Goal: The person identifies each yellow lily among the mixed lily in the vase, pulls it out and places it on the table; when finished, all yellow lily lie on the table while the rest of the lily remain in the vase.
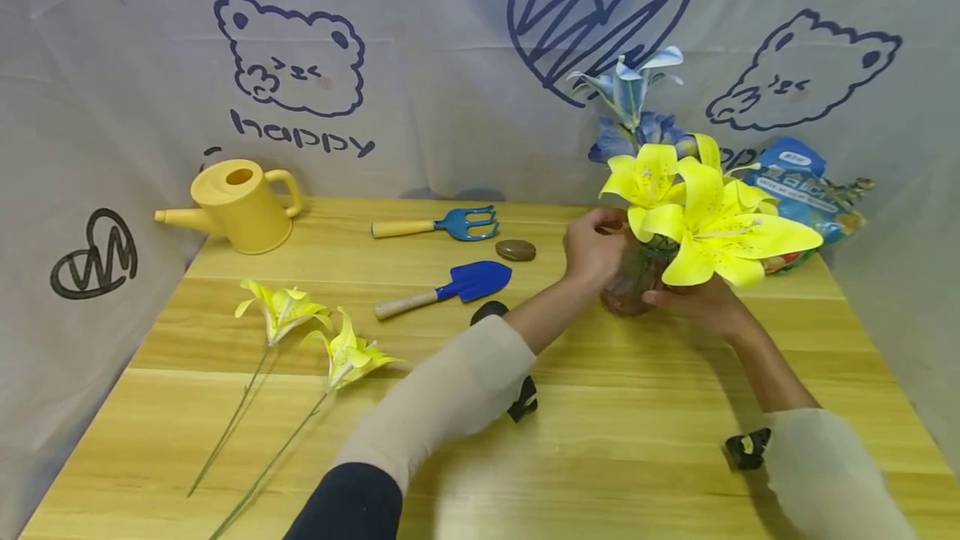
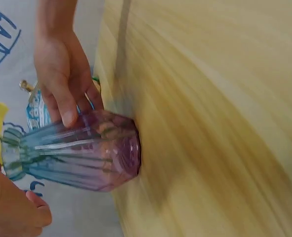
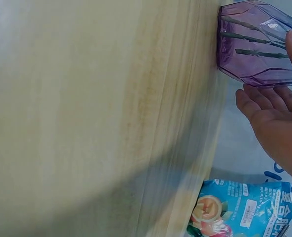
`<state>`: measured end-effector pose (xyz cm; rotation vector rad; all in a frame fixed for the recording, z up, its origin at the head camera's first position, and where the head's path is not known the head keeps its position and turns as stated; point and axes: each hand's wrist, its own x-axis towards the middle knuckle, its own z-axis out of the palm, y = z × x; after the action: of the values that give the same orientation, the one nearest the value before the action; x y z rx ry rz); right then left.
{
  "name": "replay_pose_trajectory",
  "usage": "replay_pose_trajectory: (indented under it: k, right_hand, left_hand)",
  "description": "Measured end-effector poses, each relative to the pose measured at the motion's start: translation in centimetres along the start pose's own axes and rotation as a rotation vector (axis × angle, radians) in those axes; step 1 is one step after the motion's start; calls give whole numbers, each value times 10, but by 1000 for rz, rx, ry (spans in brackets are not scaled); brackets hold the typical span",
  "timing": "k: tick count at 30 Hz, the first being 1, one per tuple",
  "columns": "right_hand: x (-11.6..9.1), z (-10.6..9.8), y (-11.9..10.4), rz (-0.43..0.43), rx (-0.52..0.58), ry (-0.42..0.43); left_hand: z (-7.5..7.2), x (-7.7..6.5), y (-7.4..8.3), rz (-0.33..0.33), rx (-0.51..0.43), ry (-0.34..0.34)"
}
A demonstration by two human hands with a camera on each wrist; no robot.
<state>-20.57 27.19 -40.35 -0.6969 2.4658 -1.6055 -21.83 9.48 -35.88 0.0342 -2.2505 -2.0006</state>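
Note:
A faceted glass vase (image 2: pixel 86 153), blue-green at the neck and purple at the base, stands upright on the table with green stems inside. Yellow lilies (image 1: pixel 705 223) and blue flowers (image 1: pixel 630 107) rise from it. My right hand (image 3: pixel 279 113) holds its body, thumb on one side and fingers on the other. At the vase's neck, my left hand (image 1: pixel 596 248) has its fingers bent close to the rim and the lily stems; I cannot tell what they hold. In the head view, petals and the hand cover much of the neck.
Two loose yellow lilies (image 1: pixel 348 357) lie at the left. Behind them stands a yellow watering can (image 1: pixel 243 211). A blue hand fork (image 1: pixel 468 223), a blue trowel (image 1: pixel 480 277) and a brown stone (image 1: pixel 516 250) lie mid-table. A blue snack bag (image 3: pixel 244 207) leans at the back right.

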Motion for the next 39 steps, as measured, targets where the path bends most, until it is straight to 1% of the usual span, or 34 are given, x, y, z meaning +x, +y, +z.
replay_pose_trajectory:
  k: [2,4,6,8,10,12,13,15,17,18,19,21,22,23,24,26,28,30,32,34,36,38,39]
  right_hand:
    - [-1,1,-4,21,-6,6]
    - [-1,2,-7,17,-12,2]
    - [-2,3,-8,-1,-15,2]
    - [-2,3,-8,-28,-2,-5]
    - [-2,3,-7,-54,28,-17]
    - [-2,3,-3,-76,53,-22]
    - [-1,3,0,-79,61,-25]
    - [-1,1,7,-75,58,-13]
    - [-1,0,15,-48,44,-8]
    - [-1,-1,18,-28,41,-15]
    - [0,-1,21,-26,62,-35]
    - [0,-2,23,-26,70,-59]
    - [1,-2,24,-23,87,-80]
    - [1,-2,24,-37,100,-93]
    - [1,-2,24,-56,110,-105]
    - [1,-2,24,-68,111,-99]
    - [0,-2,24,-88,120,-87]
    - [-2,-3,24,-78,97,-65]
    - [-3,-3,23,-60,100,-70]
    - [-4,-3,21,-37,93,-77]
    - [-2,-3,20,-15,101,-91]
    - [-3,-3,18,45,28,-59]
    - [-4,-3,18,81,-23,-45]
  left_hand:
    - [0,-4,0,61,46,-11]
    - [1,-9,1,132,66,-52]
    - [3,-13,1,214,91,-88]
    - [6,-16,3,275,134,-97]
    - [10,-17,4,313,174,-85]
    - [13,-18,4,330,217,-70]
    - [13,-18,3,354,244,-64]
    - [14,-18,0,410,273,-51]
    - [12,-18,-3,475,318,-35]
    - [11,-19,-4,514,341,-27]
    - [9,-19,-5,549,364,-18]
    - [6,-21,-7,600,399,-1]
    - [4,-21,-8,636,411,8]
    - [3,-21,-9,671,402,12]
    - [2,-21,-9,710,413,20]
    - [1,-20,-9,765,412,29]
    - [1,-20,-8,811,375,15]
    - [0,-20,-5,836,366,5]
    - [1,-21,-3,853,348,5]
    - [1,-21,-1,858,354,12]
    - [1,-21,-1,834,334,16]
    - [0,-20,-3,786,279,-8]
    - [0,-20,-5,764,268,-9]
